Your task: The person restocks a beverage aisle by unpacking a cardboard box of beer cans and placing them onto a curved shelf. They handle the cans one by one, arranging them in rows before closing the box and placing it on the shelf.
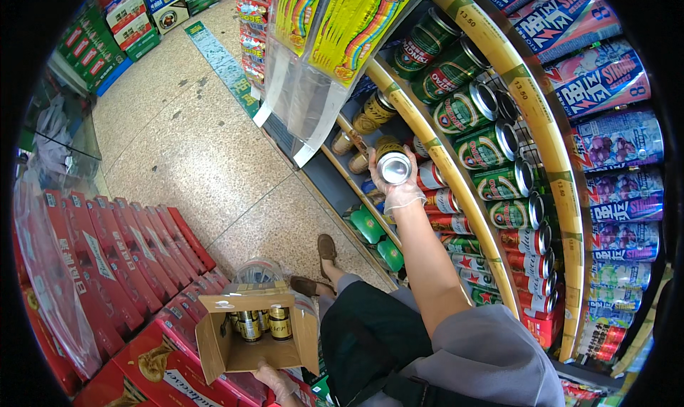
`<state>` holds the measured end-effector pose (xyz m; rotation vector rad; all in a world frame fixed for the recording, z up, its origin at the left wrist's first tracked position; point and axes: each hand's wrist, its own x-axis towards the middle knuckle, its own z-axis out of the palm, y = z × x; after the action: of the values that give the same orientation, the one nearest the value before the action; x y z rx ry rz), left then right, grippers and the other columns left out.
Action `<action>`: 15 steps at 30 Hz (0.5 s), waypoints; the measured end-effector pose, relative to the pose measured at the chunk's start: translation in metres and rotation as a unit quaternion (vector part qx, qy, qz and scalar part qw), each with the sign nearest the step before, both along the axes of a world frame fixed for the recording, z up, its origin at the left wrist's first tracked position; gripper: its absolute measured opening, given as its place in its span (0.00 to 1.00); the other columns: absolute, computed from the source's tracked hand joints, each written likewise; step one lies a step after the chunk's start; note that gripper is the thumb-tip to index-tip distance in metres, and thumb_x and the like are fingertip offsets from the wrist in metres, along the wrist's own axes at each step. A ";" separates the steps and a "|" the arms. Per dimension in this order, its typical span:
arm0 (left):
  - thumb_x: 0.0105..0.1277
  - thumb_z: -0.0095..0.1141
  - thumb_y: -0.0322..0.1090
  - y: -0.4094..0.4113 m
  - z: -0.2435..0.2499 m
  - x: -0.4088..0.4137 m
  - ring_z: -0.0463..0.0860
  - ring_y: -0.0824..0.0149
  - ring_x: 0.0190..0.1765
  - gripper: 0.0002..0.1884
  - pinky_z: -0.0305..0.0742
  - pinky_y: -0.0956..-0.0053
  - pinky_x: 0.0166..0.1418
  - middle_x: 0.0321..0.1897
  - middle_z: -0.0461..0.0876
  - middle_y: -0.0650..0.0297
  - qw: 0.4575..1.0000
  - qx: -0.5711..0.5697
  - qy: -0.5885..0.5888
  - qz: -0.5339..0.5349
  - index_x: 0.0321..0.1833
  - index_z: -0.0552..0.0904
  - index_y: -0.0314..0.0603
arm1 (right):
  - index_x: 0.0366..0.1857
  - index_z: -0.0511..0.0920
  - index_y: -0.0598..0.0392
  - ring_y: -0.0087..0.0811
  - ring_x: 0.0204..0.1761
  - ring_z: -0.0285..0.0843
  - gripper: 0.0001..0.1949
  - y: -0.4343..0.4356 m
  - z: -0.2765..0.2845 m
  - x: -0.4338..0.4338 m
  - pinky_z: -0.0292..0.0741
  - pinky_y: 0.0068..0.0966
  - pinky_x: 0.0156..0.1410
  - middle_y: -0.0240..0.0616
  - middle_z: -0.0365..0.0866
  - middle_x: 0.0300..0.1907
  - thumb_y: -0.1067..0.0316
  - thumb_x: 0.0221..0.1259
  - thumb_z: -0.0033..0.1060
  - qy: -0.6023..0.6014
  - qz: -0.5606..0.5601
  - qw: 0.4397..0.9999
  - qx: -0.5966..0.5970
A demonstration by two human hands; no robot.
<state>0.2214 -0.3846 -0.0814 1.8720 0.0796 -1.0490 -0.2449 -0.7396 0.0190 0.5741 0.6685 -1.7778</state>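
Note:
My right hand [398, 185], in a clear plastic glove, holds a gold beer can [391, 158] at a shelf of cans, its silver end facing me. Gold cans [374, 110] lie or stand on the shelf just beyond it. Below, my left hand [272, 380], also gloved, touches the lower edge of an open cardboard box [214, 343]; whether its fingers grip the edge is hard to tell. Several gold cans [280, 324] stand inside the box, which rests by the stacked red Budweiser cartons.
Curved yellow shelf edges [521, 92] with green Tsingtao cans [486, 150] rise at the right. Yellow snack packs [347, 33] hang above the shelf. Red cartons [107, 257] line the left, and a clear plastic-wrapped item [259, 271] is behind the box.

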 end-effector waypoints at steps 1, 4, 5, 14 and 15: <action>0.62 0.53 0.28 0.003 -0.005 0.002 0.79 0.60 0.46 0.20 0.78 0.62 0.51 0.50 0.78 0.58 1.000 0.007 -0.012 -0.008 0.58 0.73 0.37 | 0.52 0.76 0.58 0.55 0.55 0.76 0.26 -0.001 -0.004 -0.003 0.84 0.46 0.52 0.50 0.77 0.53 0.51 0.53 0.69 0.011 0.002 1.000 -0.004; 0.63 0.55 0.32 0.004 -0.007 0.001 0.81 0.60 0.45 0.18 0.80 0.59 0.47 0.48 0.79 0.60 0.999 0.019 -0.025 -0.017 0.57 0.74 0.40 | 0.51 0.77 0.56 0.55 0.52 0.77 0.24 -0.001 -0.010 -0.014 0.83 0.48 0.52 0.46 0.80 0.50 0.48 0.57 0.62 -0.018 -0.011 1.000 0.004; 0.63 0.55 0.32 0.003 -0.005 0.000 0.81 0.60 0.45 0.18 0.79 0.59 0.47 0.48 0.79 0.60 0.999 0.022 -0.026 -0.017 0.56 0.74 0.40 | 0.51 0.77 0.54 0.55 0.50 0.78 0.25 -0.001 -0.011 -0.016 0.83 0.50 0.51 0.44 0.80 0.49 0.48 0.56 0.63 -0.036 -0.014 0.999 0.003; 0.62 0.55 0.30 -0.004 0.007 -0.005 0.82 0.61 0.42 0.16 0.80 0.63 0.45 0.45 0.81 0.60 1.000 0.001 -0.007 -0.011 0.53 0.76 0.40 | 0.46 0.81 0.58 0.54 0.51 0.79 0.22 0.000 -0.024 -0.022 0.83 0.51 0.53 0.47 0.83 0.47 0.48 0.62 0.54 -0.065 -0.052 0.996 -0.015; 0.62 0.55 0.30 -0.008 0.013 -0.007 0.82 0.61 0.42 0.16 0.80 0.63 0.46 0.45 0.81 0.60 1.000 0.004 -0.010 -0.004 0.53 0.76 0.39 | 0.46 0.80 0.58 0.55 0.52 0.79 0.23 0.000 -0.028 -0.021 0.83 0.51 0.53 0.47 0.83 0.48 0.47 0.62 0.54 -0.073 -0.063 0.995 -0.025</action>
<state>0.2146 -0.3925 -0.0689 1.8919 0.0654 -1.0359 -0.2662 -0.7392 -0.0086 0.7176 0.4938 -1.8435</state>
